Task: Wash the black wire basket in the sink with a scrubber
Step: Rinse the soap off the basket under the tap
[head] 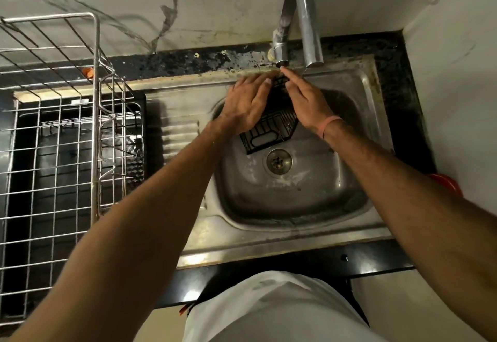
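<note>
To my left a steel wire dish rack [67,137] stands on the black counter [295,263]; a chrome tap [309,24] arches ahead.

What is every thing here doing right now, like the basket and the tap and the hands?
black wire basket: tilted in the sink, held
left hand: fingers straight, on the basket
right hand: fingers straight, on the basket
tap: flow cannot be told
sink: wet
drain: unplugged
dish rack: upright

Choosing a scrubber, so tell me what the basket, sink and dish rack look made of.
Black wire basket: thin metal wire, apparently black-coated, matte. Sink: stainless steel by its dull grey sheen, with whitish stains. Dish rack: bare silvery metal wire, shiny.
</note>
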Motion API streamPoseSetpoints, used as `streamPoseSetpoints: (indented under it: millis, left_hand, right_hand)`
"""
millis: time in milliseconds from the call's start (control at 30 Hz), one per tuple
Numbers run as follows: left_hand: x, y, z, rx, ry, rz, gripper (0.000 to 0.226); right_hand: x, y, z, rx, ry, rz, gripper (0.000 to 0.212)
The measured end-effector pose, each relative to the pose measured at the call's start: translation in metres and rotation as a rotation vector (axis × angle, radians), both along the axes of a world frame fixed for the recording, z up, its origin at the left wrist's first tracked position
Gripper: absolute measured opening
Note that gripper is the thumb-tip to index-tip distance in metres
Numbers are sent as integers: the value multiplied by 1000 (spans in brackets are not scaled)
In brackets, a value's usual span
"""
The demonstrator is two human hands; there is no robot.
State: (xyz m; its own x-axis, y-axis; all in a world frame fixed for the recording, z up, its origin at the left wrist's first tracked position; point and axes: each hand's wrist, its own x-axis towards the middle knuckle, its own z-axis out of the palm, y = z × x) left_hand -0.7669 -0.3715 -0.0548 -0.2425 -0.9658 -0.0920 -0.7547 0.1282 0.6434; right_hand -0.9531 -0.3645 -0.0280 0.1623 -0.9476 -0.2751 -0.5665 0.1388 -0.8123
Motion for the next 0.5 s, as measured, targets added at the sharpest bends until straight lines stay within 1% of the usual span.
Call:
streamPoseSetpoints:
  millis: [33, 100, 200, 300, 433, 500]
  left_hand:
    - [-4, -1, -2, -2, -3, 38, 70]
    - [-9, -4, -3, -21, -73, 92, 68]
    - [-8, -7, -3, -18, -134, 70, 71]
    - [-3, -5, 0, -32, -188, 38, 72]
    - [0, -2, 1, -25, -191, 45, 67]
    - [1, -2, 2, -5, -181, 49, 69]
  right_hand:
    - [-1, 0, -1, 31, -54, -29, 45]
    - [0, -1, 0, 66, -70, -73, 43]
    - [5, -6, 0, 89, -37, -107, 37]
    - [6, -4, -3, 106, -90, -104, 34]
    - [5, -2, -9, 137, -141, -104, 34]
    - [3, -6, -12, 181, -161, -98, 34]
